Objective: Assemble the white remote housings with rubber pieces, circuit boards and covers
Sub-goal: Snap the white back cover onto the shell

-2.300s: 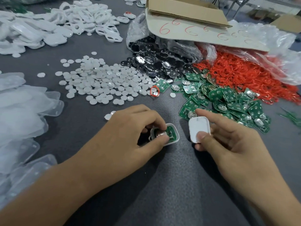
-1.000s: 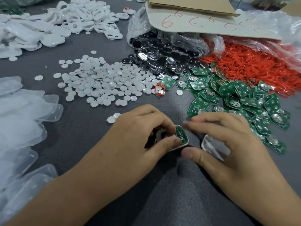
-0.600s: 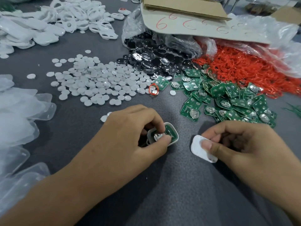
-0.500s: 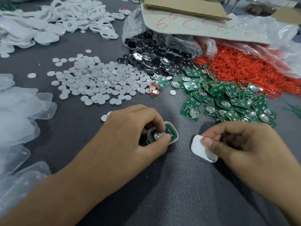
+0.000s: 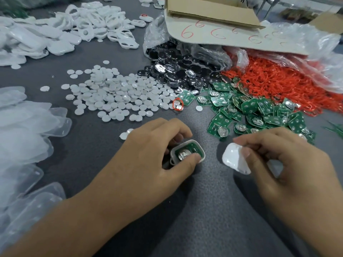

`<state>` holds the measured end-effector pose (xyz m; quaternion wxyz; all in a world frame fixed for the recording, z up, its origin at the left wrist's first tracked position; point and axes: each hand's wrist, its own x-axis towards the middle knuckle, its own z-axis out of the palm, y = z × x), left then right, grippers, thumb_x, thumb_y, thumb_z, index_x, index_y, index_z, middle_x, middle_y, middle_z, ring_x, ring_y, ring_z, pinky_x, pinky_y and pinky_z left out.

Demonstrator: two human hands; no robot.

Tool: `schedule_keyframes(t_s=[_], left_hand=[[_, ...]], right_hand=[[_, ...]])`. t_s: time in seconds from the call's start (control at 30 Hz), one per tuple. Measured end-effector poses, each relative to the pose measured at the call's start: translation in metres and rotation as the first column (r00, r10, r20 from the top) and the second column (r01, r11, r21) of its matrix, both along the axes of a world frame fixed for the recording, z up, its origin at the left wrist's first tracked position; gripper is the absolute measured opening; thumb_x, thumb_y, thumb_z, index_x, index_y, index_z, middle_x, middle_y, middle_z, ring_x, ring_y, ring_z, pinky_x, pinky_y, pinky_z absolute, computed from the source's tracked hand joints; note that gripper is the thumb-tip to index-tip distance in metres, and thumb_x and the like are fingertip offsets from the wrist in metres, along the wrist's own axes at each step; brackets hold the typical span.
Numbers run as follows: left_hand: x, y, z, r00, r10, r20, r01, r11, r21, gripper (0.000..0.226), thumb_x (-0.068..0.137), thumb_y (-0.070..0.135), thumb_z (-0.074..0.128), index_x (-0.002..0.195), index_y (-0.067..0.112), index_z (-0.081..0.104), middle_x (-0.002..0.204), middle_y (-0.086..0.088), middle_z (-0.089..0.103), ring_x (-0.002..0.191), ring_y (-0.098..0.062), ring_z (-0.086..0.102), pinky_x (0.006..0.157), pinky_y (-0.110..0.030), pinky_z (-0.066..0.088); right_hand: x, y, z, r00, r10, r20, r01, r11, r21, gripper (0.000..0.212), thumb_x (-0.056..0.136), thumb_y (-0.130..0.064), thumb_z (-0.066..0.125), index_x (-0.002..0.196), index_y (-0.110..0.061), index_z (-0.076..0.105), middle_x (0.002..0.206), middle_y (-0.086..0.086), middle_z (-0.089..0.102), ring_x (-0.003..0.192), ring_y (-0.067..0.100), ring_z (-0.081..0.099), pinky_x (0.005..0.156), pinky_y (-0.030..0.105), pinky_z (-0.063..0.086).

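Observation:
My left hand (image 5: 157, 151) grips a white remote housing (image 5: 201, 150) on the grey table, thumb pressing on the green circuit board (image 5: 192, 147) with its round metal contact seated inside. My right hand (image 5: 282, 164) pinches a white cover (image 5: 233, 161) between thumb and fingers, just right of the housing and apart from it. The cover is tilted, its smooth outer face towards me.
A heap of green circuit boards (image 5: 256, 110) lies behind my right hand. White round discs (image 5: 118, 95) spread behind my left hand. Black and silver pieces (image 5: 178, 69), red loops (image 5: 278, 84), white housings (image 5: 65, 32), clear plastic covers (image 5: 22, 134) and a cardboard box (image 5: 209, 12) ring the work area.
My right hand drew the white cover back to the right from the housing, then held it tilted there. My left hand stayed on the housing with the board.

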<state>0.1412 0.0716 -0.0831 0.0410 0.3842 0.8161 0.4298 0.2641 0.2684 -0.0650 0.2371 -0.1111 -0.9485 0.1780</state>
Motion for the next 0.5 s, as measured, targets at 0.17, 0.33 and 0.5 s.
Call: schedule_keyframes(t_s=[0.17,0.33,0.5], left_hand=[[-0.001,0.0003,-0.001,1.0,-0.017,-0.007,0.017,1.0,-0.02,0.017,0.085,0.048,0.068,0.099,0.037,0.069,0.093,0.021,0.063,0.093,0.0,0.059,0.081,-0.014,0.043],[-0.0009,0.001,-0.0032,1.0,-0.006,-0.014,0.005,1.0,-0.013,0.018,0.085,0.05,0.067,0.098,0.038,0.069,0.094,0.022,0.062,0.095,-0.001,0.06,0.081,-0.014,0.043],[-0.0008,0.0007,-0.0042,1.0,-0.007,-0.023,0.007,1.0,-0.011,0.016,0.087,0.049,0.07,0.098,0.038,0.068,0.095,0.021,0.061,0.093,-0.001,0.059,0.079,-0.017,0.044]], right_hand=[[0.0007,-0.0048,-0.0001,0.999,0.023,-0.023,-0.023,1.0,0.018,0.017,0.085,-0.018,0.062,0.093,-0.031,0.07,0.089,-0.015,0.059,0.088,-0.008,0.055,0.077,-0.004,0.032],[0.0008,-0.0093,-0.0015,0.999,-0.008,-0.047,0.01,0.999,0.038,0.015,0.087,-0.019,0.058,0.093,-0.031,0.064,0.096,-0.012,0.053,0.086,0.002,0.051,0.083,0.001,0.032],[0.002,-0.0107,-0.0001,1.0,-0.031,0.001,0.031,0.998,-0.056,0.012,0.084,-0.025,0.056,0.092,-0.033,0.055,0.088,-0.013,0.061,0.08,-0.001,0.056,0.072,0.007,0.039]])
